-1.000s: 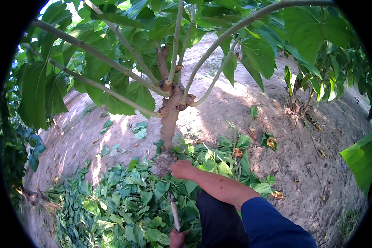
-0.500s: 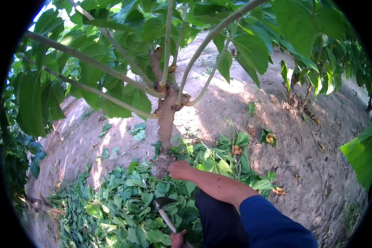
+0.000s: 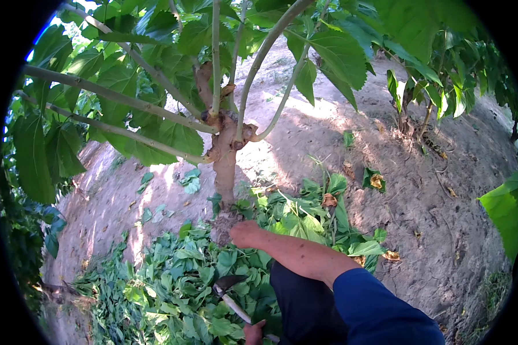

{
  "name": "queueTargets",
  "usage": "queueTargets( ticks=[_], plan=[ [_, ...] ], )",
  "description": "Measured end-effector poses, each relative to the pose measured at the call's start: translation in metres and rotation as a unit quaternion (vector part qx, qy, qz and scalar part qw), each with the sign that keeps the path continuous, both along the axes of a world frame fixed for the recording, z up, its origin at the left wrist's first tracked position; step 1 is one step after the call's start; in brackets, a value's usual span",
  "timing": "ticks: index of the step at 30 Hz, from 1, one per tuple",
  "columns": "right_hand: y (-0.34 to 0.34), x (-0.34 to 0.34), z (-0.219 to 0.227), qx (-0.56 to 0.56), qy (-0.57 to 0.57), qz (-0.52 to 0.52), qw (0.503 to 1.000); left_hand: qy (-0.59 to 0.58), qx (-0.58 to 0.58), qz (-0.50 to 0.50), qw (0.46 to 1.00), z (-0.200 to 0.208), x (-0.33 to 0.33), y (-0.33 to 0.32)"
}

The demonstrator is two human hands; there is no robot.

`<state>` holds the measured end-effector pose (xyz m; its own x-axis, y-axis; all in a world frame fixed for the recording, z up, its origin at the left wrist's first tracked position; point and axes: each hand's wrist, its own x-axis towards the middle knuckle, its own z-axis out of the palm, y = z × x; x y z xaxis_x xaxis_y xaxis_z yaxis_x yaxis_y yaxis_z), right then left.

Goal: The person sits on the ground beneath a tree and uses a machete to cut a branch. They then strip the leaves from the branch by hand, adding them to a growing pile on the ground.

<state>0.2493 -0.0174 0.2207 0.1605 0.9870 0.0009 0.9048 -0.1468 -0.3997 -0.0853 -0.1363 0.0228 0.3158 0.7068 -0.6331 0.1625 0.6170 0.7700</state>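
Bare sandy ground [image 3: 443,190] all round, cut green leaves [image 3: 172,282] heaped at six o'clock of the small tree's trunk [image 3: 225,172]; right hand [image 3: 244,234] pressed to the trunk base, fingers hidden against it, grip unclear; left hand [image 3: 253,332] wrapped round a sickle handle, the sickle [image 3: 229,290] running to eleven o'clock, blade over the leaves.

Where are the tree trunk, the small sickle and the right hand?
tree trunk [image 3: 225,172]: head view, middle of the bare stem.
small sickle [image 3: 229,282]: head view, dark blade.
right hand [image 3: 244,234]: head view, back of the hand by the trunk's base.
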Motion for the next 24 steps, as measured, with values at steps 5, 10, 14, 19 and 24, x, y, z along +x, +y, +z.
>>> queueTargets(
  ticks=[5, 10, 14, 19, 24],
  plan=[
    [-0.001, -0.001, 0.007, -0.006, -0.001, 0.006, 1.000, 0.004, 0.038, -0.025, 0.999, 0.015, 0.006, -0.004],
    [0.005, 0.002, 0.001, -0.028, -0.001, 0.010, 1.000, 0.031, 0.041, -0.032, 0.998, 0.017, 0.008, -0.004],
    [0.004, 0.002, -0.003, -0.016, -0.001, 0.010, 1.000, 0.070, 0.029, -0.040, 0.996, 0.023, 0.011, -0.003],
    [0.004, -0.002, 0.005, -0.029, 0.000, 0.008, 1.000, 0.048, 0.028, -0.046, 0.997, 0.028, 0.011, -0.004],
    [0.004, 0.000, -0.001, -0.014, -0.007, 0.003, 1.000, 0.069, 0.010, -0.043, 0.997, 0.029, 0.007, 0.000]
  ],
)
